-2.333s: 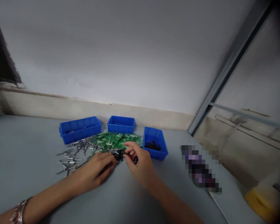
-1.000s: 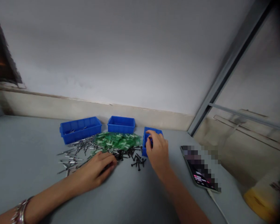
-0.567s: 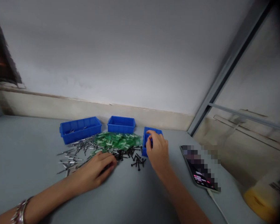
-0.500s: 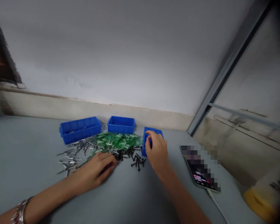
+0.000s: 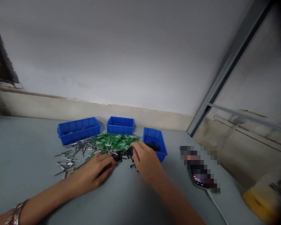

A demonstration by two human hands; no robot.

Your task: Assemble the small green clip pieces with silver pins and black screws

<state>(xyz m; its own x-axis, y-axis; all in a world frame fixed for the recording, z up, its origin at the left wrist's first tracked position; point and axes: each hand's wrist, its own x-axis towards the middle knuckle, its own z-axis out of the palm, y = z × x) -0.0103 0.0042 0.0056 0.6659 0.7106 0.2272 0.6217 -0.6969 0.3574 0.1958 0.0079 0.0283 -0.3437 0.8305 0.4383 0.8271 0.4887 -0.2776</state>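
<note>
My left hand (image 5: 97, 170) rests on the table at the near edge of a mixed heap, its fingers curled; whatever lies beneath them is hidden. Over the black screws (image 5: 124, 155) reaches my right hand (image 5: 148, 161), thumb and forefinger apart, with no screw visibly held. Behind both hands lies a pile of small green plastic packets (image 5: 115, 141). Silvery metal pins (image 5: 67, 161) are scattered on the left. Just right of my right hand, a blue bin (image 5: 162, 145) contains black screws (image 5: 153, 146).
A long blue bin (image 5: 79, 132) at the back left contains a few metal pieces. Another blue bin (image 5: 120, 128) stands beside it near the wall. A phone (image 5: 199, 175) with a white cable (image 5: 216, 204) lies on the right. A metal frame post (image 5: 201, 117) rises behind it.
My right hand has moved left from above the right-hand blue bin to the black screws, uncovering the screws inside that bin. My left hand has stayed by the heap.
</note>
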